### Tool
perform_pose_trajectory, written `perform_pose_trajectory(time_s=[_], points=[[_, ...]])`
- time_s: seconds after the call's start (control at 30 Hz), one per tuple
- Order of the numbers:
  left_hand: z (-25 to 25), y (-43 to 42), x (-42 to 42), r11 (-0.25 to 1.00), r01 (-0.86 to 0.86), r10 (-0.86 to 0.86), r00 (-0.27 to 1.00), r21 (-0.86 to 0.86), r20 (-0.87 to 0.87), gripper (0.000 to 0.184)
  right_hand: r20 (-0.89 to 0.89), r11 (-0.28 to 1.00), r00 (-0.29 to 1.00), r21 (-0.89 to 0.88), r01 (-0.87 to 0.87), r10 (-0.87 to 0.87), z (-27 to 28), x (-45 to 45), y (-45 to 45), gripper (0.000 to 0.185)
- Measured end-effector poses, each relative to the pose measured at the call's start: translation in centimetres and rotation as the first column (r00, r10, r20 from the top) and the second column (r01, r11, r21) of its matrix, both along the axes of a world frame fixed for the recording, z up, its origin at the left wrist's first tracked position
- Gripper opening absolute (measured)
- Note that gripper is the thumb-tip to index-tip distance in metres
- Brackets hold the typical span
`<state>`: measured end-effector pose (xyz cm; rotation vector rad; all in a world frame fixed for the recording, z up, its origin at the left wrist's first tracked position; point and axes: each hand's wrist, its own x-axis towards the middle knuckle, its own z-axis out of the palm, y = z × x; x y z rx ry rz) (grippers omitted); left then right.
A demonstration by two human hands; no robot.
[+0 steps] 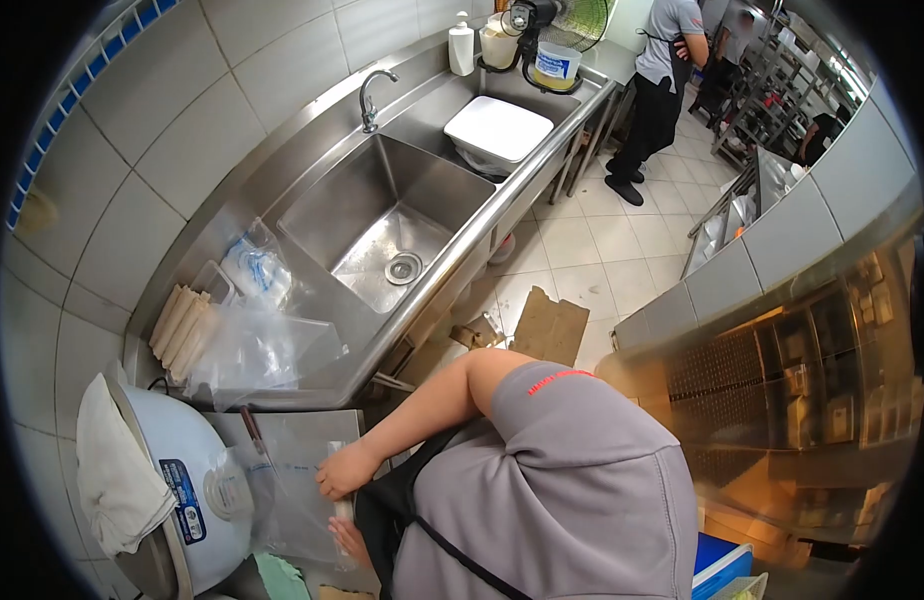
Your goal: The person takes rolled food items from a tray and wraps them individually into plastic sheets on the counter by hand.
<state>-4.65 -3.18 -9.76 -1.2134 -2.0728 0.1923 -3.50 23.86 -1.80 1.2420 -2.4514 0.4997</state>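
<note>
My right hand (347, 470) is bent over a pale, whitish roll (343, 508), with its fingers curled down on it. My left hand (351, 541) is at the roll's lower end, its fingertips against it and the rest hidden behind my apron. Under both hands lies a clear plastic sheet or bag (297, 505) on a grey board (322, 430). A brown-handled utensil (252, 428) lies at the board's upper left, its other end unclear through the plastic.
Left of the board stands a large white round appliance (207, 470) with a cloth (117, 475) over it. Several wrapped beige rolls (182, 320) and plastic bags (257, 345) lie beside the steel sink (382, 225). Another person (664, 85) stands farther back.
</note>
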Motion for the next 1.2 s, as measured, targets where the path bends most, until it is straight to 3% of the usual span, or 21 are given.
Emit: perform_pose_trajectory(time_s=[0.1, 0.2, 0.3, 0.6, 0.7, 0.8, 0.9, 1.0, 1.2], points=[[-2.3, -0.8, -1.2, 0.995, -0.066, 0.071, 0.995, 0.075, -0.071, 0.046, 0.031, 1.000, 0.999, -0.023, -0.021, 0.022, 0.3, 0.1, 0.6, 0.022], [-1.5, -1.6, 0.3, 0.992, -0.108, 0.093, 0.976, 0.064, 0.199, 0.047, 0.046, 0.999, 0.999, -0.025, -0.024, 0.025, 0.4, 0.5, 0.8, 0.022], [-1.6, -2.5, 0.8, 0.980, -0.192, 0.167, 0.934, 0.051, 0.317, 0.049, 0.045, 0.998, 0.998, -0.062, -0.031, 0.033, 0.1, 0.5, 1.0, 0.022], [0.4, -1.8, 2.4, 0.967, -0.205, 0.113, 0.879, 0.153, 0.463, 0.048, 0.031, 0.978, 0.991, -0.169, -0.120, 0.127, 0.5, 0.8, 2.4, 0.031], [0.5, -1.5, 3.1, 0.934, -0.332, 0.206, 0.802, 0.132, 0.561, 0.048, 0.063, 0.986, 0.993, -0.136, -0.092, 0.101, 0.5, 1.0, 2.4, 0.034], [0.4, -3.0, 2.5, 0.936, -0.351, 0.245, 0.720, 0.037, 0.649, 0.047, 0.095, 0.991, 0.992, -0.116, -0.070, 0.082, 0.7, 1.0, 2.5, 0.033], [0.0, -3.2, 2.5, 0.932, -0.235, 0.044, 0.829, 0.275, 0.557, 0.044, 0.179, 0.977, 0.979, -0.203, -0.060, 0.097, 1.4, 1.4, 2.9, 0.025], [1.4, -2.1, 2.9, 0.873, -0.242, 0.012, 0.879, 0.424, 0.476, 0.041, 0.215, 0.973, 0.972, -0.227, -0.047, 0.097, 0.8, 1.0, 3.0, 0.025], [1.0, -4.6, 1.2, 0.917, -0.252, 0.073, 0.869, 0.310, 0.490, 0.035, 0.210, 0.954, 0.971, -0.297, -0.046, 0.112, -0.1, 0.6, 2.8, 0.028]])
